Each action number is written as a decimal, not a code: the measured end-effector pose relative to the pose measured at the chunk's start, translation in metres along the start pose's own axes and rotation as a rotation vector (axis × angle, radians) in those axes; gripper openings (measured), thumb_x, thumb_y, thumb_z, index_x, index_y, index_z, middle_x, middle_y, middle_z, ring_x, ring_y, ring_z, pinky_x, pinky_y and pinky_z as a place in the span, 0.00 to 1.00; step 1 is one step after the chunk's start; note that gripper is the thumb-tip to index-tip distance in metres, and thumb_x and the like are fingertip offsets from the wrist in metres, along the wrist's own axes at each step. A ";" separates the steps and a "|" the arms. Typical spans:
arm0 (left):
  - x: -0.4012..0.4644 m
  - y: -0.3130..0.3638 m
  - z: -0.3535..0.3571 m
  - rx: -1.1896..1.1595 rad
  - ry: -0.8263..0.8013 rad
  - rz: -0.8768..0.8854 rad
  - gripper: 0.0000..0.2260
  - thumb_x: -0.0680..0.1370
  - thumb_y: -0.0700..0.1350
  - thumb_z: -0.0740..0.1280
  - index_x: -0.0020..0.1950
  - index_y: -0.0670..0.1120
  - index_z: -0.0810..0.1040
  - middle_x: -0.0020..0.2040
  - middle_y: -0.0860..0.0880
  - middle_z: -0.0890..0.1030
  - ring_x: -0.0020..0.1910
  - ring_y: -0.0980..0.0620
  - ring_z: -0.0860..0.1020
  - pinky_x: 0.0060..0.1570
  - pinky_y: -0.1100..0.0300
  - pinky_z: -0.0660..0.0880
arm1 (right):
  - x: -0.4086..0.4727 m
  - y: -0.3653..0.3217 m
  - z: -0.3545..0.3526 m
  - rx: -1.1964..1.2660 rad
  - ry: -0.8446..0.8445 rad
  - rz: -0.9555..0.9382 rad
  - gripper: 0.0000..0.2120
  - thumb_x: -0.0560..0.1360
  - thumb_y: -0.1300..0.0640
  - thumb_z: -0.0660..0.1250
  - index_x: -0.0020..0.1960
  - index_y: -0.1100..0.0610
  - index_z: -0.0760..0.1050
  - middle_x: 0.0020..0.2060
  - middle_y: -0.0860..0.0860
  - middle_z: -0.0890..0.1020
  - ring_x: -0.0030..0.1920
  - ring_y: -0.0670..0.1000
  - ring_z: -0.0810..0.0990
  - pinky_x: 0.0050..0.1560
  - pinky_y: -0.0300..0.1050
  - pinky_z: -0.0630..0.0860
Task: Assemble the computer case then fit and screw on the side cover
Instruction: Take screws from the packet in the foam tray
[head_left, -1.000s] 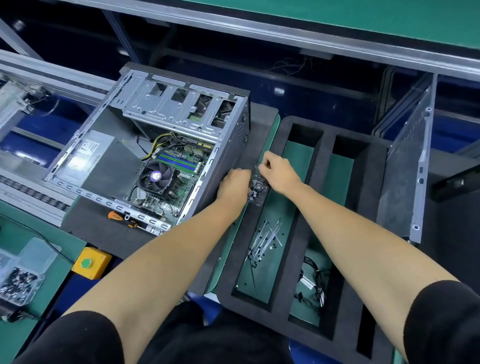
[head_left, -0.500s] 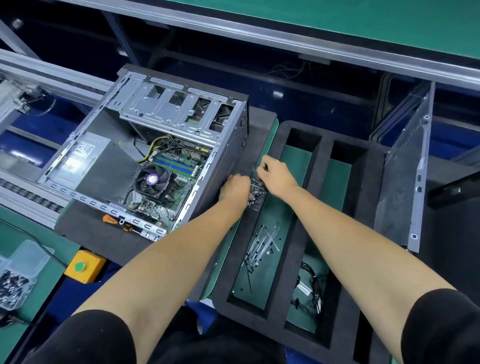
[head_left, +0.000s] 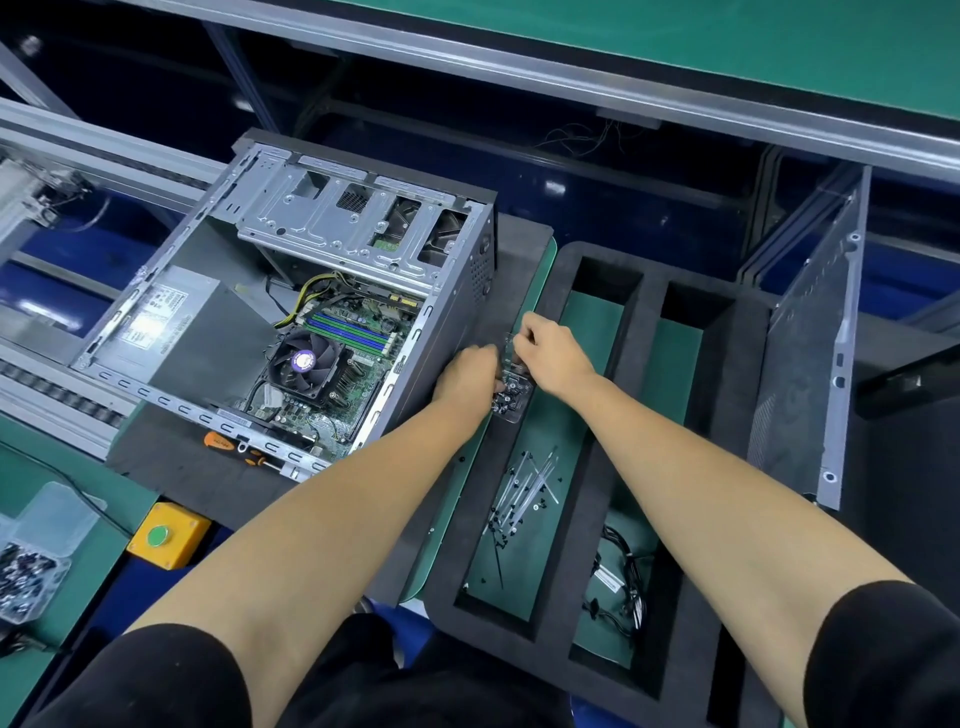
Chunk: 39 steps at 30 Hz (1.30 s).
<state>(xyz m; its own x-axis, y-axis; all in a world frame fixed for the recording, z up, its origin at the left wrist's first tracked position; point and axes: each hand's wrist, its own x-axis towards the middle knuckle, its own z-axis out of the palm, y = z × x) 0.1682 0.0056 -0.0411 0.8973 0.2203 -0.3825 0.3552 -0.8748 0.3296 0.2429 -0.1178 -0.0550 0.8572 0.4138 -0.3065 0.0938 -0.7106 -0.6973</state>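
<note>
The open computer case (head_left: 291, 312) lies on its side on a dark mat, motherboard and fan showing. The grey side cover (head_left: 810, 358) stands on edge at the right. Between them a small clear screw box (head_left: 511, 397) sits at the left edge of the foam tray (head_left: 639, 415). My left hand (head_left: 467, 376) holds the box at its left side with curled fingers. My right hand (head_left: 550, 351) reaches in from above, its fingertips pinched over the box; what they pinch is hidden. An orange-handled screwdriver (head_left: 236, 447) lies in front of the case.
Cable ties (head_left: 524, 488) and black cables (head_left: 621, 582) lie in the tray's compartments. A yellow button box (head_left: 169, 535) and a clear box of screws (head_left: 31, 561) sit at lower left. A conveyor rail (head_left: 62, 161) runs along the left.
The view has drifted slightly. Both hands stay at the small screw box, the right hand's fingers working a little higher over it.
</note>
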 end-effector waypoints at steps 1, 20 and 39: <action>0.001 -0.001 0.000 -0.002 -0.010 -0.014 0.06 0.80 0.35 0.66 0.57 0.39 0.77 0.54 0.42 0.79 0.42 0.50 0.77 0.46 0.52 0.73 | 0.000 0.000 0.000 0.004 -0.002 0.001 0.10 0.80 0.54 0.58 0.40 0.54 0.67 0.40 0.54 0.83 0.36 0.55 0.75 0.37 0.48 0.72; 0.017 -0.001 -0.005 -0.005 -0.145 -0.050 0.04 0.79 0.36 0.68 0.52 0.41 0.80 0.52 0.42 0.80 0.46 0.43 0.81 0.46 0.52 0.78 | -0.001 -0.003 -0.002 0.099 -0.016 0.060 0.10 0.80 0.55 0.58 0.43 0.60 0.67 0.42 0.56 0.84 0.44 0.59 0.85 0.45 0.61 0.81; 0.013 0.018 0.003 0.081 -0.211 0.045 0.07 0.77 0.41 0.73 0.54 0.43 0.81 0.47 0.46 0.79 0.42 0.45 0.77 0.44 0.55 0.74 | 0.000 -0.001 -0.002 0.110 0.025 0.071 0.13 0.80 0.56 0.61 0.38 0.56 0.65 0.37 0.56 0.76 0.37 0.54 0.71 0.38 0.48 0.69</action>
<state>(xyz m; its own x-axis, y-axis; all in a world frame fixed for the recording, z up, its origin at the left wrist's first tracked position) 0.1856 -0.0088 -0.0429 0.8343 0.0922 -0.5435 0.2860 -0.9153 0.2837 0.2442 -0.1179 -0.0528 0.8724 0.3495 -0.3418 -0.0221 -0.6704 -0.7417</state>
